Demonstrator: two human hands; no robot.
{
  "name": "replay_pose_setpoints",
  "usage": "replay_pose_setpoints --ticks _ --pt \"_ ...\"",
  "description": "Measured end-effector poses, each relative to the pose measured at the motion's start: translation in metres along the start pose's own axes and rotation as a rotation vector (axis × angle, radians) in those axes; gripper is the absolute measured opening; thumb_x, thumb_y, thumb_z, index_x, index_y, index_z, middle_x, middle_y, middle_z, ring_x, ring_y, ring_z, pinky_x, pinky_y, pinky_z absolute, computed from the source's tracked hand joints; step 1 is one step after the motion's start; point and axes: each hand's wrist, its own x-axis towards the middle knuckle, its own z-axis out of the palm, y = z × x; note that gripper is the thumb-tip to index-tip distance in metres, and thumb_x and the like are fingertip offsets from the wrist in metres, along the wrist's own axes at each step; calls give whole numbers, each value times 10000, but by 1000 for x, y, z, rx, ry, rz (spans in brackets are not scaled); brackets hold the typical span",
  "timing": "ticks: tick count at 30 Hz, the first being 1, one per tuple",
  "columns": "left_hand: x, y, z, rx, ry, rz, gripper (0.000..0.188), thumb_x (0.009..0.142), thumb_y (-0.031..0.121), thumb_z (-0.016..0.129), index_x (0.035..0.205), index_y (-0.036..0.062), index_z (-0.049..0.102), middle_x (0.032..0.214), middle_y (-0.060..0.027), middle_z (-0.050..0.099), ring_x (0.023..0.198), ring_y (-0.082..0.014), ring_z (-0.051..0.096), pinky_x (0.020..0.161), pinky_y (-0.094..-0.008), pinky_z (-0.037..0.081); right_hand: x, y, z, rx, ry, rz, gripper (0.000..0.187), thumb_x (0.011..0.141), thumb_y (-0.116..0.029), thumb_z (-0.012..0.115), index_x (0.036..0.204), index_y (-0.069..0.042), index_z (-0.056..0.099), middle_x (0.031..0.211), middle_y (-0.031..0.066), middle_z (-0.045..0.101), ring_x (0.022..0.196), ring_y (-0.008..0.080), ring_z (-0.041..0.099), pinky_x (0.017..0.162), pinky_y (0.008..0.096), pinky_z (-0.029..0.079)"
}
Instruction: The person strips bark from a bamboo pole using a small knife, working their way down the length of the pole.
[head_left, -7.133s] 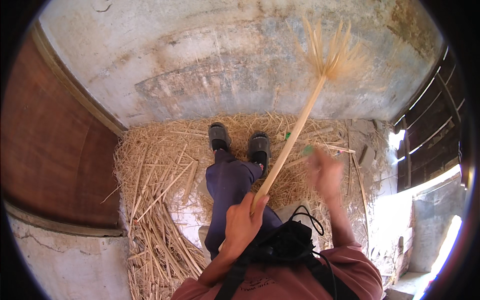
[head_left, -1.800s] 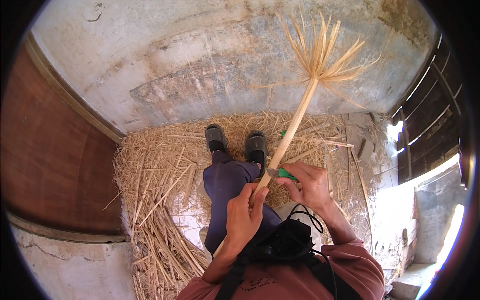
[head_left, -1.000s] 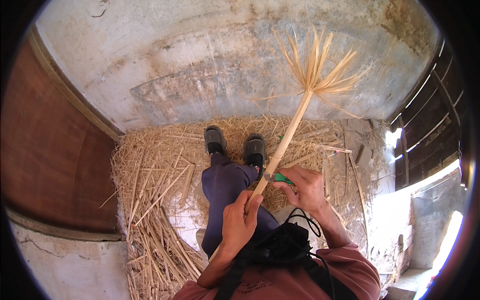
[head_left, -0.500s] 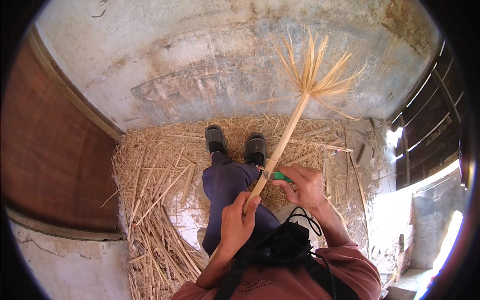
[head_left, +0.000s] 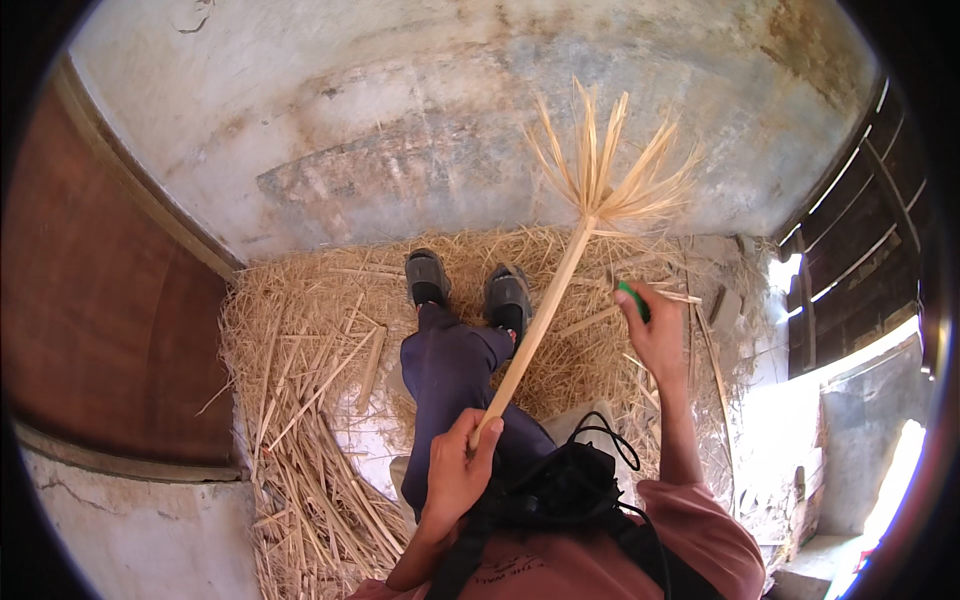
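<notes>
My left hand (head_left: 462, 462) is closed round the near end of a long pale wooden stick (head_left: 540, 325), which slants away to the upper right. At the stick's far end a fan of thin curled shavings (head_left: 615, 170) stays attached and spreads out before the wall. My right hand (head_left: 655, 325) grips a green-handled knife (head_left: 632, 298), held to the right of the stick and apart from it. Its blade is hard to make out against the straw-coloured litter.
Shavings (head_left: 560, 390) cover the floor round my sandalled feet (head_left: 508, 295). A heap of split sticks (head_left: 320, 490) lies at the lower left. Ahead stands a stained wall (head_left: 400, 120), with a brown door panel (head_left: 120, 290) at left and dark wooden slats (head_left: 865, 230) at right.
My right hand with the knife has come off the stick and moved right and away from me. The stick and my left hand have shifted slightly left and nearer.
</notes>
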Motion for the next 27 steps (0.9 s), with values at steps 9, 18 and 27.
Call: replay_pose_setpoints --ticks 9,18,27 --pt "29 -15 -1 5 81 78 252 1090 240 693 988 11 669 632 -26 511 556 -86 456 518 -307 357 -39 27 25 -40 -146 157 343 997 -287 771 1272 -116 658 782 176 705 689 389 693 644 471 508" --pt "45 -25 -7 -477 -320 -144 380 1175 364 533 941 69 584 707 59 434 596 -38 366 523 -246 298 -39 34 15 548 -246 306 293 1037 -189 738 1289 -50 686 874 35 667 717 140 582 665 333 469" --pt "46 -27 -5 -491 -380 -206 400 1169 392 530 964 61 622 697 47 458 581 -47 400 514 -250 314 -37 1 10 607 -205 211 249 1068 -133 699 1298 -39 708 905 -37 614 814 65 519 756 256 435"
